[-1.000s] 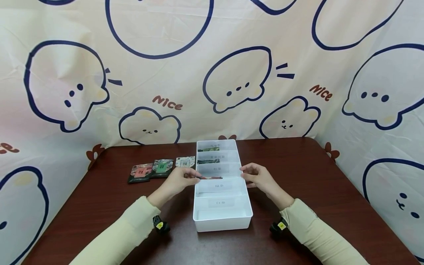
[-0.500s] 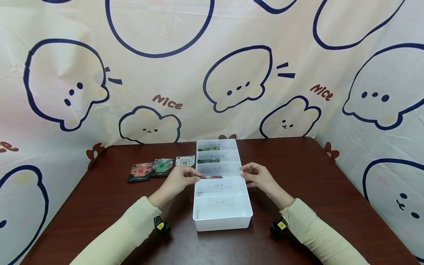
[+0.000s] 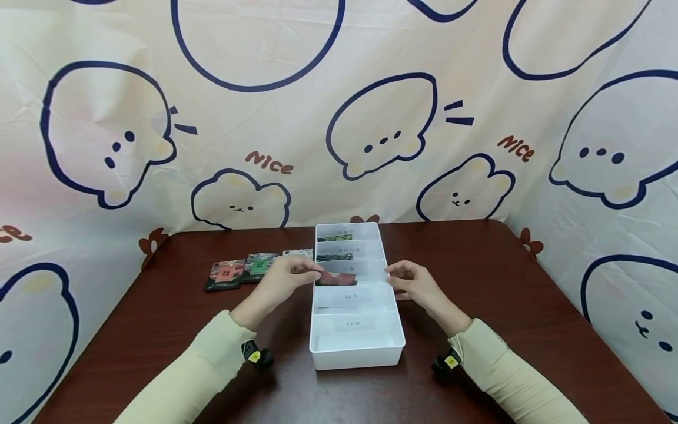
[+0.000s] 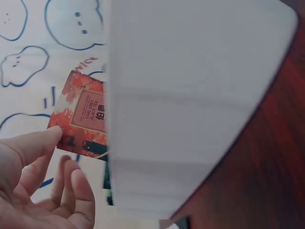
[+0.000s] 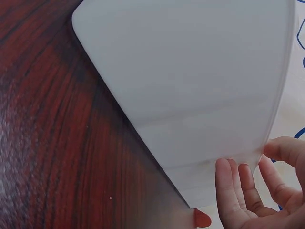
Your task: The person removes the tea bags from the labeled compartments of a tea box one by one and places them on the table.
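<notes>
My left hand [image 3: 279, 285] pinches the corner of a red tea packet [image 4: 88, 112], printed "Earl Grey Black Tea" in the left wrist view. The packet stands partly above the left rim of a long white divided box [image 3: 357, 357], in its middle compartment; its lower part is hidden by the wall. On the opposite side, my right hand [image 3: 415, 285] holds the box's right rim, thumb at the edge and fingers along the outer wall. Two farther compartments hold a green packet [image 3: 335, 238] and a dark green packet [image 3: 335, 257]. Each compartment bears a printed label.
Left of the box, a red-and-black packet [image 3: 225, 274], a green packet [image 3: 258, 265] and a white packet [image 3: 301, 253] lie in a row on the brown table [image 3: 487, 282]. A patterned cloth backdrop [image 3: 307, 129] rises behind the table and along its sides.
The red tea packet has risen in the middle compartment, showing more of its face above the divider. My left hand has lifted slightly with it. The right hand stays at the rim.
</notes>
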### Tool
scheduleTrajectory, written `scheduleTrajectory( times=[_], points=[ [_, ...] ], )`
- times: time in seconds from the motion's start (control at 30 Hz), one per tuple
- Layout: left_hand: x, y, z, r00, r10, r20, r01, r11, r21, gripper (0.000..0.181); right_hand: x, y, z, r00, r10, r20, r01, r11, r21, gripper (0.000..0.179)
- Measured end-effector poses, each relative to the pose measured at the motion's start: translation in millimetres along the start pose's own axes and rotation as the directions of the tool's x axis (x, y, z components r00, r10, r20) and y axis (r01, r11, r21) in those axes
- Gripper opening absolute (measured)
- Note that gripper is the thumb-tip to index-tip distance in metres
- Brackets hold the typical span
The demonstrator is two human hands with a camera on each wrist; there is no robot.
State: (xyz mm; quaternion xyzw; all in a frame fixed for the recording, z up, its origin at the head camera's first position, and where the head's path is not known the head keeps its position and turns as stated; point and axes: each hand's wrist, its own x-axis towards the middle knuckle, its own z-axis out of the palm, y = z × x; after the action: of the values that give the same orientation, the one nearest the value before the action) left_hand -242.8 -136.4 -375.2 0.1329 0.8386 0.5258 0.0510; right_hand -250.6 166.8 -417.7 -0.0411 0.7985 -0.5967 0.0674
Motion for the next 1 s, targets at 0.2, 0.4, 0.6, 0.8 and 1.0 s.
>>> scheduleTrajectory(
  times=[0.2,0.4,0.6,0.8,1.0],
  points=[
    [1.1,13.8,-8.0,0.996,0.074,-0.057,-0.077,0.995,-0.057,0.016,-0.9,0.0,-0.6,1.0,-0.003,0.001,0.003,1.0,0.003,0.027],
    [3.0,22.5,-14.6,0.981,0.132,-0.139,-0.149,0.982,-0.12,0.021,-0.5,0.9,-0.6,1.0,-0.002,-0.001,0.002,1.0,0.001,0.027],
    [1.7,25.4,-24.2,0.972,0.145,-0.187,-0.18,0.965,-0.19,0.027,-0.2,-0.5,-0.3,1.0,0.006,-0.002,-0.006,1.0,0.004,0.028],
    [1.3,21.3,-35.5,0.97,0.133,-0.204,-0.181,0.954,-0.238,0.03,-0.3,-2.4,0.0,1.0,0.013,-0.006,-0.013,1.0,0.003,0.028],
    [-3.5,15.8,-45.6,0.975,0.075,-0.211,-0.127,0.96,-0.248,0.034,-0.3,-1.0,-0.5,1.0,-0.003,0.001,0.003,1.0,0.001,0.028]
  ],
)
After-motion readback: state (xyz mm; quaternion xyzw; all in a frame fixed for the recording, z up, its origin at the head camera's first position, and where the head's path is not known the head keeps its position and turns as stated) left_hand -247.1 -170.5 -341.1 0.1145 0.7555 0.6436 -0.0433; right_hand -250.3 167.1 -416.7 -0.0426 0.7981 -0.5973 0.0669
